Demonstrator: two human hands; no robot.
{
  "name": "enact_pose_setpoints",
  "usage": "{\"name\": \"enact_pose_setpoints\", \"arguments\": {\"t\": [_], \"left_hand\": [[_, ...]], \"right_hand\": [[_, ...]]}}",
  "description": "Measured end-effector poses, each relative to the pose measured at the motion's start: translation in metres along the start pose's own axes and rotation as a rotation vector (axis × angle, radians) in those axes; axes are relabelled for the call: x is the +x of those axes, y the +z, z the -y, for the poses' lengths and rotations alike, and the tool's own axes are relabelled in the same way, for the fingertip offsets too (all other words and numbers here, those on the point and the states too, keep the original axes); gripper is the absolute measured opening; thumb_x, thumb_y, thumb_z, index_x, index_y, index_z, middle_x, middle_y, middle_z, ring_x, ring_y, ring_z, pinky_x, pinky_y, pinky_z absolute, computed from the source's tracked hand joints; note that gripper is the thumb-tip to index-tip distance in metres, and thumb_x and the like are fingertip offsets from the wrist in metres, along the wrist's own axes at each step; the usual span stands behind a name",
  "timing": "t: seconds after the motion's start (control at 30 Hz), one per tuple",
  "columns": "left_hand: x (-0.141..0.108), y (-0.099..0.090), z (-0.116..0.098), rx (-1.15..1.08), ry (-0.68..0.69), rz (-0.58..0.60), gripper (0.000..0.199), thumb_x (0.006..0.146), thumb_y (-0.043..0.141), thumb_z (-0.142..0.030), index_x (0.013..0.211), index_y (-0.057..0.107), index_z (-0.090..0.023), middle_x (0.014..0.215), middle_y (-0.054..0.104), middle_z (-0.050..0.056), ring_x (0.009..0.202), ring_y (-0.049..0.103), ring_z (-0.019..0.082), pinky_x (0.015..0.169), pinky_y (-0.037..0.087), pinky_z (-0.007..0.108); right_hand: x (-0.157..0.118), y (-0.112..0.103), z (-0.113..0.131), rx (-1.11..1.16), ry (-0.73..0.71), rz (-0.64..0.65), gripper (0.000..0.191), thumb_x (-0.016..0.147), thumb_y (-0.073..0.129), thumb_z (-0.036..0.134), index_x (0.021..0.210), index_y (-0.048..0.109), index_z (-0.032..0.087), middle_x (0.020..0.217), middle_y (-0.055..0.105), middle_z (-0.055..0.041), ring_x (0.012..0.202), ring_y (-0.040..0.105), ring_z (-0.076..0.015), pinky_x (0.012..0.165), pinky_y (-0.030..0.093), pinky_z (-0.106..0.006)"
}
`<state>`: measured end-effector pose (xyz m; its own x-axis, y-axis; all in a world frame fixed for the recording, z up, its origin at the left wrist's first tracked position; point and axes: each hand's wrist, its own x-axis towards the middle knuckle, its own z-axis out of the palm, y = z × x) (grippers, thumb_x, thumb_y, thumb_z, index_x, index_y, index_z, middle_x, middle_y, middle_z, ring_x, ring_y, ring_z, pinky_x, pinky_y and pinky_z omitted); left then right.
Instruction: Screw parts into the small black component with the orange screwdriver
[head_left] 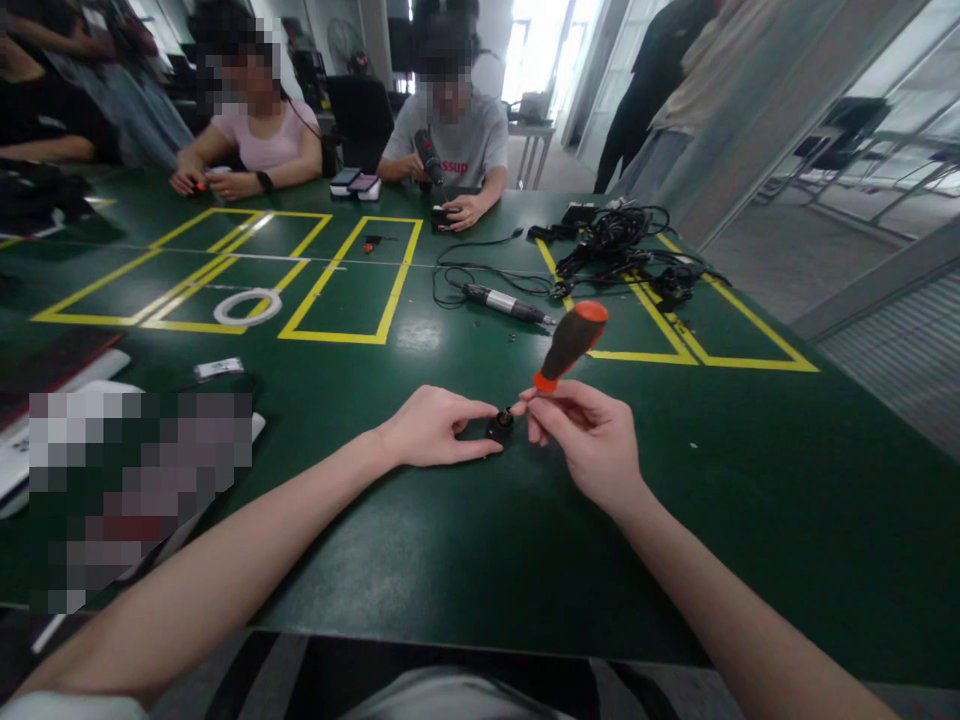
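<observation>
Between thumb and finger, my left hand (435, 428) grips a small round black part (500, 427) that rests on the green table (390, 520). My right hand (589, 435) pinches the shaft of a screwdriver (571, 345) with an orange and dark handle. The handle points up and leans to the right, and the shaft slopes down toward the black part. Whether the tip touches the inside of the part is too small to tell.
Ahead lies a corded electric screwdriver (506, 303), beside a tangle of black cables (615, 245). A white tape ring (247, 307) sits on the left among yellow tape outlines (334, 337). Across the table a person (450, 140) holds a power tool; another person (262, 140) sits alongside.
</observation>
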<state>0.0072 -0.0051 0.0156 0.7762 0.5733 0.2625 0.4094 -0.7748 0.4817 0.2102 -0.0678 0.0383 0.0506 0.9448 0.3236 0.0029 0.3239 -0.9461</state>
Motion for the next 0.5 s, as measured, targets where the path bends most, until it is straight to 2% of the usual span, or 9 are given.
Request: {"name": "enact_pose_setpoints", "arguments": {"t": [0.1,0.17,0.3,0.5], "left_hand": [[-0.0004,0.0006,0.0006,-0.002,0.003,-0.002,0.031,0.091,0.068,-0.047,0.105,0.076,-0.020,0.055,0.048,-0.007,0.050,0.047,0.009,0.054,0.028,0.022],[-0.0007,0.0010,0.0009,-0.003,0.004,-0.003,0.031,0.091,0.068,-0.047,0.103,0.077,-0.020,0.055,0.049,-0.007,0.051,0.048,0.009,0.054,0.028,0.022],[-0.0009,0.0015,0.0014,0.007,-0.005,0.004,0.030,0.092,0.068,-0.048,0.094,0.076,-0.019,0.056,0.052,-0.006,0.052,0.049,0.009,0.055,0.029,0.022],[-0.0009,0.0013,0.0017,0.014,0.002,0.012,0.030,0.092,0.067,-0.047,0.095,0.076,-0.019,0.057,0.053,-0.006,0.052,0.050,0.009,0.055,0.029,0.022]], "right_hand": [[-0.0012,0.0019,0.0003,0.047,-0.014,0.065,0.023,0.087,0.076,0.043,0.092,0.074,0.020,0.073,0.076,-0.0034,0.052,0.062,-0.0120,0.050,0.054,-0.026],[-0.0020,0.0033,-0.0004,0.082,-0.015,0.058,0.025,0.086,0.077,0.044,0.094,0.069,0.021,0.074,0.075,-0.0016,0.053,0.063,-0.0119,0.051,0.055,-0.026],[-0.0021,0.0040,-0.0017,0.061,0.006,0.024,0.029,0.084,0.080,0.044,0.084,0.061,0.022,0.071,0.072,0.0005,0.051,0.061,-0.0110,0.050,0.054,-0.025],[0.0013,-0.0004,0.0006,0.000,-0.013,0.005,0.027,0.081,0.082,0.043,0.079,0.067,0.020,0.075,0.070,-0.0007,0.054,0.060,-0.0110,0.051,0.054,-0.026]]}}
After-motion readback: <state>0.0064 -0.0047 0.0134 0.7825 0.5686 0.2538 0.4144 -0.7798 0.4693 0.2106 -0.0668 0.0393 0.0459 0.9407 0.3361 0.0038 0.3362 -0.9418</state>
